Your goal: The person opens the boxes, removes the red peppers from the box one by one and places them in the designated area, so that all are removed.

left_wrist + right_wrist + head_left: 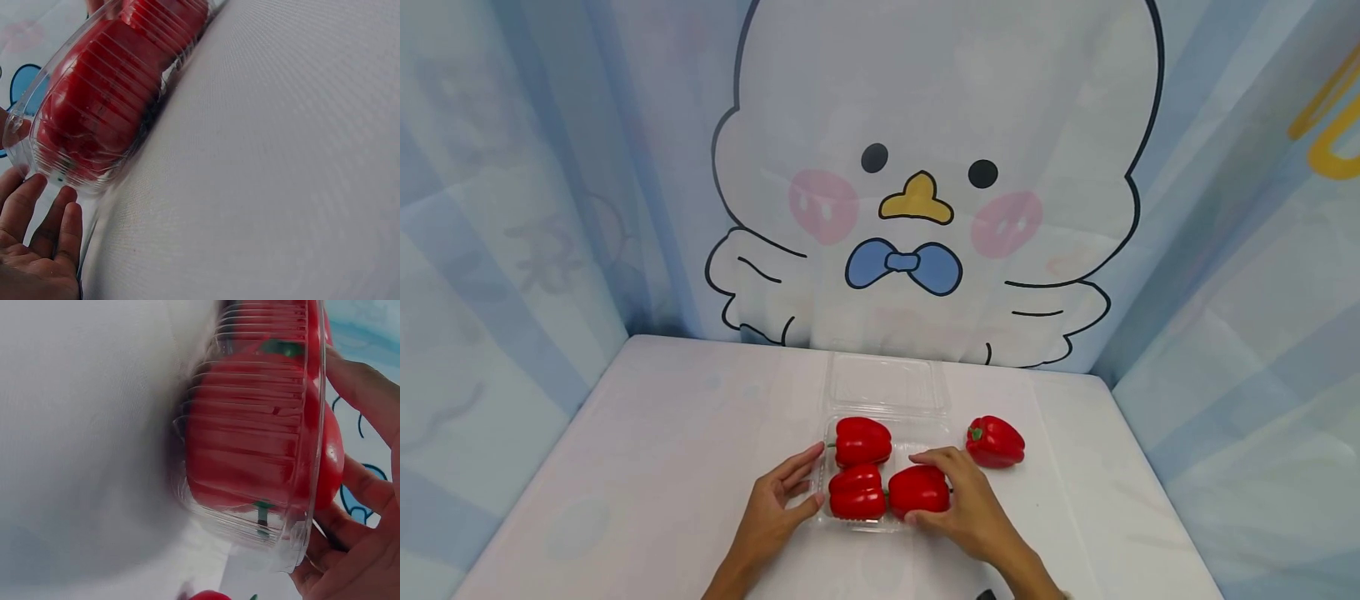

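Observation:
A clear plastic clamshell box (820, 512) holds three red bell peppers. My right hand (966, 504) grips the front right bell pepper (917, 493), thumb on its near side and fingers over its far side. To its left lies another bell pepper (857, 493), with a third bell pepper (862, 441) behind that one. My left hand (775, 500) has its fingers fairly straight, fingertips at the box's left side. In the left wrist view, the fingers (57, 219) are right at the ribbed wall. The right wrist view shows the gripped pepper (244, 437) through the wall.
A loose red bell pepper (995, 442) lies on the white table (647, 467), right of the box. The box's clear lid (886, 383) is folded back behind it. A curtain (925, 108) with a cartoon bird stands along the table's back edge.

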Demonstrator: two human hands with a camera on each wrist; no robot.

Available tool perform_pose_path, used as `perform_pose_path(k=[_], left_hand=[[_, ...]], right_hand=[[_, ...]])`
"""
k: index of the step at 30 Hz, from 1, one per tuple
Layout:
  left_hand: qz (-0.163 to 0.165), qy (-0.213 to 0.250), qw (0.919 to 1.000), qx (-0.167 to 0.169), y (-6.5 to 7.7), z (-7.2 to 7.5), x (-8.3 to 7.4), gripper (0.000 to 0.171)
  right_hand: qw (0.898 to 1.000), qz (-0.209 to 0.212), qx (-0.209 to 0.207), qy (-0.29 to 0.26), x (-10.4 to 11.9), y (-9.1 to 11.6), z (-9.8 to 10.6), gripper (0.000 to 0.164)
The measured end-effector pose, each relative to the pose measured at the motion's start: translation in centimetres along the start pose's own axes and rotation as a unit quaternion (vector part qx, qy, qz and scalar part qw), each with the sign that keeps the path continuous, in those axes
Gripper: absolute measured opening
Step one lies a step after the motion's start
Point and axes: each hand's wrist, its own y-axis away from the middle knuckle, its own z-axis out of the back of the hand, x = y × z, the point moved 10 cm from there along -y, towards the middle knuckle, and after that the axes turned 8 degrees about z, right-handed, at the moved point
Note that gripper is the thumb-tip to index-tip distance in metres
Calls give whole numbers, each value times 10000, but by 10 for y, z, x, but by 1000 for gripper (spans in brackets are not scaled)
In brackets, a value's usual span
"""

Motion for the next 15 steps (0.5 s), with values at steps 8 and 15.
perform_pose_path(k=[8, 15], left_hand=[[-75, 42, 10000, 39, 1, -2, -4, 64], [-38, 104, 9999, 61, 0, -2, -4, 64]], right_hand=[[9993, 46, 356, 52, -6, -4, -6, 63], [9986, 181, 491, 90, -7, -6, -7, 61]])
